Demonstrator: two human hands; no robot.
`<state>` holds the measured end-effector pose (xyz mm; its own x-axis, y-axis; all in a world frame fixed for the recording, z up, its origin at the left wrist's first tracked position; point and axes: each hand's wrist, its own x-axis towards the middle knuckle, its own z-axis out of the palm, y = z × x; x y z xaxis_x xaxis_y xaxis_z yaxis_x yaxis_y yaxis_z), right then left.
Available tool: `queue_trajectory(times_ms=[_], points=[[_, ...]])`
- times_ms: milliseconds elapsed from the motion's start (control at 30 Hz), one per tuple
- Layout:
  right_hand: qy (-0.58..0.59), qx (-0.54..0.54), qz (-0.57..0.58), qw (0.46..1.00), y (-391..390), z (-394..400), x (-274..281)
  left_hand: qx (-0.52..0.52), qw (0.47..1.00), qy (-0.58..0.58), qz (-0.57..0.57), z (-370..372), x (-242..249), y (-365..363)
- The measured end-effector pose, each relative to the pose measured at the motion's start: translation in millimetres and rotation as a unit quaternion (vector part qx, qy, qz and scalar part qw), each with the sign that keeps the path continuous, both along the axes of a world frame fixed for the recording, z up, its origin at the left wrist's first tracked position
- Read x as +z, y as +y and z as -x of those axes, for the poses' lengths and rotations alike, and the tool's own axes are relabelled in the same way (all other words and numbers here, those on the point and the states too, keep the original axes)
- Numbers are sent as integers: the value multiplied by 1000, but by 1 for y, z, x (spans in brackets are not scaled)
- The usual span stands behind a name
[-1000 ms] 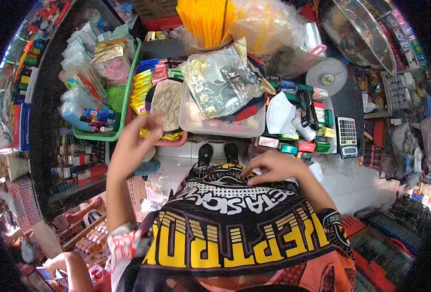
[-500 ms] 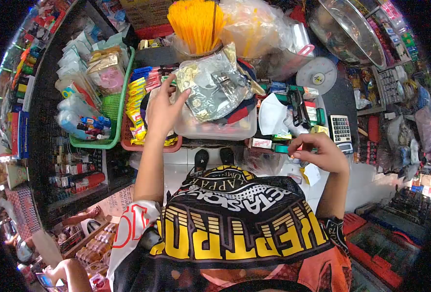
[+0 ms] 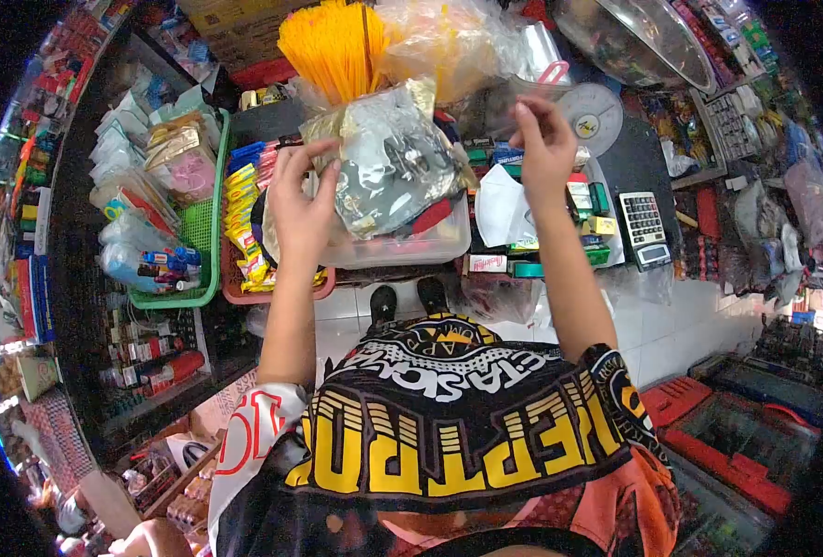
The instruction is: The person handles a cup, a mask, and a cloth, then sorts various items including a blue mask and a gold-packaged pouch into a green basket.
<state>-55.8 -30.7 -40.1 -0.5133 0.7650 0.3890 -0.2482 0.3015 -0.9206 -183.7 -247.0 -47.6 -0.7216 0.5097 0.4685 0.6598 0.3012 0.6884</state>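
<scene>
My left hand point(image 3: 306, 200) is at the left edge of a clear plastic package point(image 3: 393, 167) with dark contents, its thumb and fingers parted around that edge. The package lies on top of a translucent plastic tub point(image 3: 411, 249). Raised on the other side, my right hand point(image 3: 545, 139) is above the small boxes and in front of a round white dial point(image 3: 590, 121). Its fingers are curled near the thumb, and whether something thin is between them cannot be made out. A white folded item point(image 3: 504, 209) lies below it.
A green basket point(image 3: 209, 232) of bagged goods stands at the left, beside a brown basket point(image 3: 286, 290) with yellow sachets. Yellow sticks point(image 3: 333, 51) rise at the back. A calculator point(image 3: 644, 227) lies at the right. Part of another person's arm point(image 3: 156, 538) shows at bottom left.
My right hand has moved up and forward from near the counter's front edge to above the boxes. My left hand stays by the package. The whole view has shifted slightly.
</scene>
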Motion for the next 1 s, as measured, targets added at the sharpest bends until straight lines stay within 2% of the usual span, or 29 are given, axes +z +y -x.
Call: queue_trajectory(times_ms=[67, 133, 200, 267, 333, 533, 633, 733, 767, 833, 867, 933, 967, 1000], points=[[27, -33, 12, 999, -9, -3, -12, -58, 984, -133, -105, -8, 8, -2], [15, -32, 8, 999, -13, -11, -22, -77, 982, -117, -130, -20, 22, -2], [22, -61, -39, 997, -16, -17, -31, -75, 964, -157, -202, -29, 33, -2], [24, -67, -18, 997, -24, -23, -33, -84, 965, -144, -201, -30, 40, -3], [-1, -64, -69, 996, -27, -27, -40, -96, 967, -131, -198, -30, 44, -5], [-22, -85, -61, 994, -37, -50, -48, -113, 943, -189, -251, -32, 44, -1], [-61, -95, -52, 992, -41, -62, -55, -108, 944, -203, -238, -36, 38, 2], [-55, -134, -60, 988, -48, -64, -50, -140, 961, -146, -189, -29, 24, 26], [-80, -91, 20, 992, -46, -71, -63, -148, 961, -146, -184, -29, 27, 39], [-137, -113, 7, 984, -38, -67, -71, -159, 959, -147, -183, -36, 40, 58], [-155, -103, 4, 983, -33, -60, -65, -166, 949, -143, -226, -39, 48, 64], [-168, -109, -39, 979, -12, -49, -64, -173, 938, -137, -267, -42, 55, 65], [-169, -140, -270, 938, 4, -43, -63, -160, 937, -136, -279, -43, 56, 60], [-160, -164, -485, 844, 11, -39, -64, -145, 936, -133, -292, -42, 57, 54]])
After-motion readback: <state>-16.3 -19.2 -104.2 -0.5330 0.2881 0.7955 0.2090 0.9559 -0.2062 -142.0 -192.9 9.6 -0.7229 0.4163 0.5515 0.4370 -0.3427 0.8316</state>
